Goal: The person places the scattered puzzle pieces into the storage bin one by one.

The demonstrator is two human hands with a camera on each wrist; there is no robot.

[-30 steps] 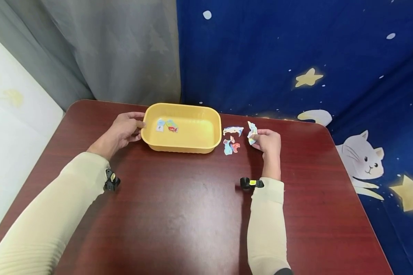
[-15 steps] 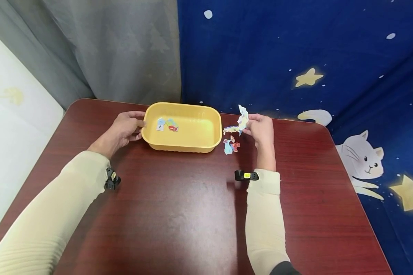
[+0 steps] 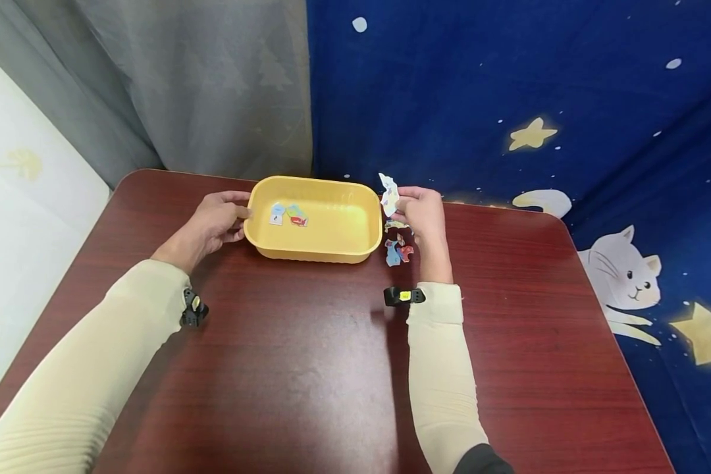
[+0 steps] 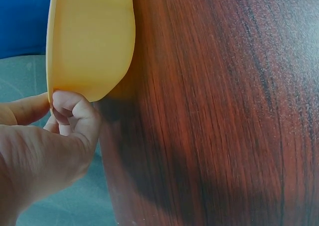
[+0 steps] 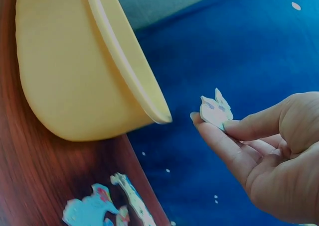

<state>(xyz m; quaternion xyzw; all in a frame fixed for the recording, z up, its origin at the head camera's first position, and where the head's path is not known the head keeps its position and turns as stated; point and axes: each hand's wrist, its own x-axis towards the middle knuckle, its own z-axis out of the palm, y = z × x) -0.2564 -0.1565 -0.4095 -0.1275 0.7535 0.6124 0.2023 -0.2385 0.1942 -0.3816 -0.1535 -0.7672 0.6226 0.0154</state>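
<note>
Though roomy, yellow tub (image 3: 343,224) with few cutouts (image 3: 297,217) inside, rim (image 4: 50,47) in left hand (image 3: 212,222), white cutout (image 3: 389,199) in right hand (image 3: 424,212).

The basin (image 3: 334,227) is plain yellow, the table (image 3: 308,342) wood-grained red-brown, the curtain (image 3: 450,99) blue with yellow stars (image 3: 530,134).

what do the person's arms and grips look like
The left sleeve and right sleeve are cream; a dark patch shows at the elbow end of the right one. Black devices with yellow labels sit by both cuffs. The left grip and right grip are bare, no glove or ring visible.
</note>
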